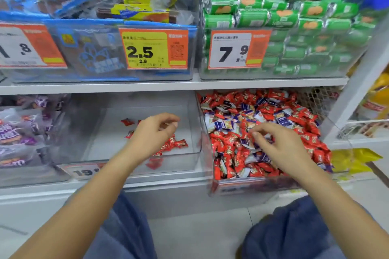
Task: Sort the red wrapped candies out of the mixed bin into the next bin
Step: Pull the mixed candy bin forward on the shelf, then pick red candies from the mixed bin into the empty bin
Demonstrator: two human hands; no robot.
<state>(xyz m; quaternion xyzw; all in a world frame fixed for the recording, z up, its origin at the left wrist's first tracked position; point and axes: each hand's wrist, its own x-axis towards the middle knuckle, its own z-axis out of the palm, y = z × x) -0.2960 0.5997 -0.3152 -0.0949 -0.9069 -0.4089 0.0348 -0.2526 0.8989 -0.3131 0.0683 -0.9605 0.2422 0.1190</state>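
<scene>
Your right hand [282,149] pinches into the mixed bin [210,174] at 3 o'clock; whether it holds anything, you can't tell. Your left hand [153,132] hovers loosely curled, empty, over red candies [176,143] in the next bin [179,166].

Head view looks forward and down, close over the shelf bins [195,153].

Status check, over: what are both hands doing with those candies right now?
Left hand over the next bin, fingers loosely curled, apparently empty. Right hand pinching into the mixed bin. A few red candies sorted. Nothing in the way.
</scene>
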